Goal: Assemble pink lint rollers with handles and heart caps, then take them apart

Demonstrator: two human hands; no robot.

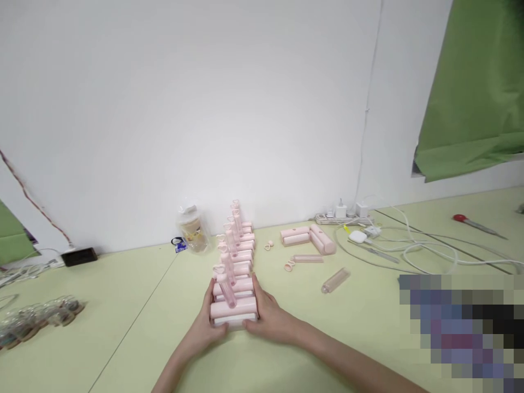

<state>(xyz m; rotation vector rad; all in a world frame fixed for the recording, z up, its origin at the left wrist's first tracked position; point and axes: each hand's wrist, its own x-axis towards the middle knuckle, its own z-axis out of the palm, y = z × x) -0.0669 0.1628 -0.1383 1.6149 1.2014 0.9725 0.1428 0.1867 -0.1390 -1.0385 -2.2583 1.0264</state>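
A row of pink lint rollers (233,307) with white rolls runs from the near middle of the table back toward the wall. Translucent pink handles with heart-shaped loops (219,269) stand tilted along it. My left hand (204,315) presses the left ends of the nearest rollers, its thumb at the front. On the right ends, my right hand (268,316) presses in the same way, fingers along the side. To the right lie two more pink roller bodies (322,239), a loose heart loop (269,245), a handle with its loop (308,258) and a loose tube (335,280).
A bagged drink cup (192,229) stands by the wall beside a blue tag (180,245). White cables (429,245), a power strip (344,219) and a red-handled tool (477,225) lie right. At left are a black box (79,256) and several clear-wrapped items (36,322). The lower right corner is pixelated.
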